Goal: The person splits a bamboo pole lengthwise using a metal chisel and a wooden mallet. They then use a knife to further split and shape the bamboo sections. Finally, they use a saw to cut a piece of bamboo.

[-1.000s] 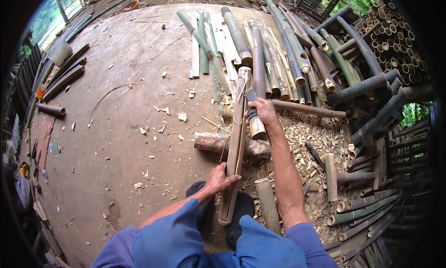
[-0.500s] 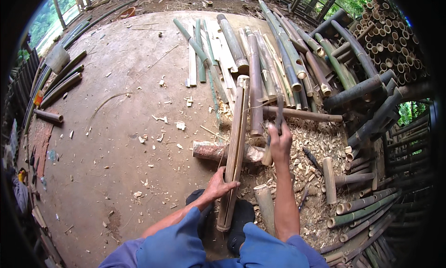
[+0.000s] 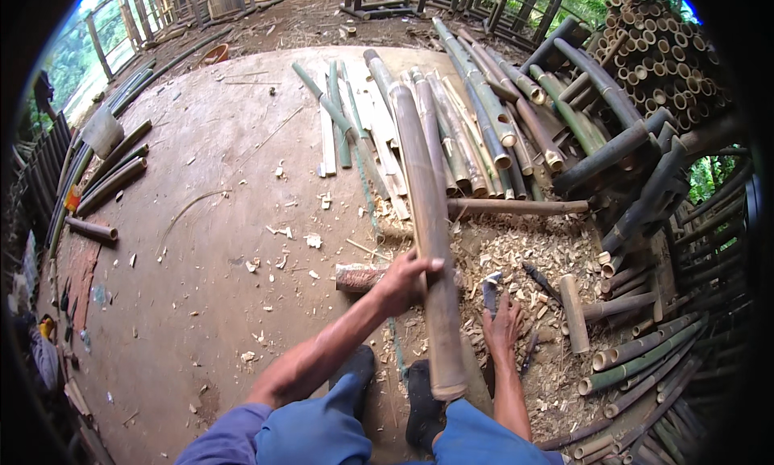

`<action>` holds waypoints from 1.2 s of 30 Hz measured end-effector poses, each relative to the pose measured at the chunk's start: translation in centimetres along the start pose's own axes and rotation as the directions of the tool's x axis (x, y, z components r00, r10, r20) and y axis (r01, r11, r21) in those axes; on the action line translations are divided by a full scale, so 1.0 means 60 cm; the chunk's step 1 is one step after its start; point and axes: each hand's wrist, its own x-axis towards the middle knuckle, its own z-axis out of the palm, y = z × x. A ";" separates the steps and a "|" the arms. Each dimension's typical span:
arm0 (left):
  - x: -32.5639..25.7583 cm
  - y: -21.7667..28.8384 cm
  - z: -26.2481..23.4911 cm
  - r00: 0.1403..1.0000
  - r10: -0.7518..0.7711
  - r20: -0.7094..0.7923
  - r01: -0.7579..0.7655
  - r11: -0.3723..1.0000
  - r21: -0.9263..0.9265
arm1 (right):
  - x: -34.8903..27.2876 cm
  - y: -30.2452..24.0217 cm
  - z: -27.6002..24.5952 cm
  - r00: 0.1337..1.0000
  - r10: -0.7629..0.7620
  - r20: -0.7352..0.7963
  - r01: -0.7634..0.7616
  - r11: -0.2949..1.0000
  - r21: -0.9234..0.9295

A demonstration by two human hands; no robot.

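My left hand [image 3: 403,281] is closed around a long brown bamboo pole [image 3: 429,199], thumb across its upper face. The pole slants from the far bamboo pile toward my right knee, its near end beside my right foot. Behind it lies a short reddish-barked log [image 3: 356,277], partly covered by my hand and the pole. Low over the wood chips, my right hand [image 3: 501,326] has its fingers bent around a knife [image 3: 490,294]. The dark blade sticks out past the fingertips; the handle is hidden.
Wood chips [image 3: 532,255] cover the ground at right, with a short bamboo piece [image 3: 573,313] on them. Cut bamboo poles [image 3: 484,102] lie ahead, and stacked green poles [image 3: 645,356] at right. A crosswise bamboo pole [image 3: 520,207] lies beyond the chips. More poles [image 3: 113,170] line the left.
The split-looking bamboo between my feet has turned and shifted right, now showing its rounded side. My left hand moved up and forward with it; my right hand lowered the knife to the chips.
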 end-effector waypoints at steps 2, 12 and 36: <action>0.060 0.048 0.025 0.990 0.111 0.089 -0.115 0.993 0.032 | 0.017 -0.033 0.009 0.997 -0.071 -0.016 0.072 0.994 0.083; 0.044 0.033 0.344 0.973 0.142 0.183 -0.068 0.929 -0.363 | 0.073 -0.300 -0.171 0.962 -0.023 -0.271 0.232 0.589 0.774; -0.141 -0.066 -0.023 0.988 0.153 -0.024 -0.123 0.870 0.477 | -0.021 -0.219 -0.062 0.886 -0.428 0.176 0.059 0.483 0.873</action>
